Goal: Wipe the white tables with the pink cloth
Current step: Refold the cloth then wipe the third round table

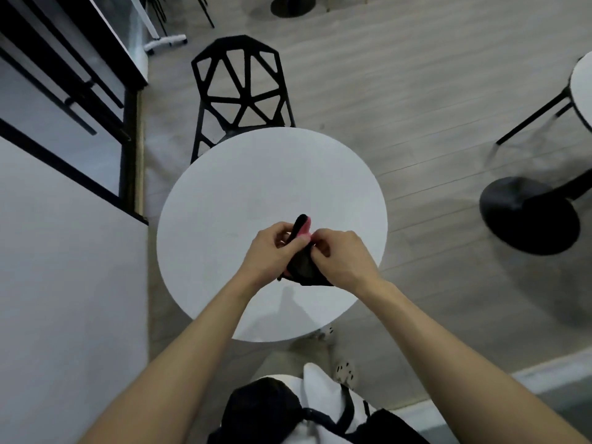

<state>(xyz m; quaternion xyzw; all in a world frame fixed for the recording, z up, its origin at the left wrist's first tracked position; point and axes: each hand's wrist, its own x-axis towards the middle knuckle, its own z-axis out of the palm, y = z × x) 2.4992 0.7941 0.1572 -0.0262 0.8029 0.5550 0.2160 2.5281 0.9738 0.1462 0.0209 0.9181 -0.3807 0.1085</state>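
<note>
A round white table [243, 187] stands right in front of me. Above its near half both my hands hold a bunched cloth [302, 230] that shows pink at its top fold and dark lower down. My left hand [272, 251] grips the cloth from the left with curled fingers. My right hand [342, 257] pinches it from the right, fingers bent over the dark part. The cloth is lifted off the tabletop. A second white table [583, 91] shows only its edge at the far right.
A black lattice-back chair [238, 88] is pushed in at the table's far side. A black round pedestal base [528, 216] stands on the floor at right. A white wall and dark-framed glass panel [64, 107] run along the left.
</note>
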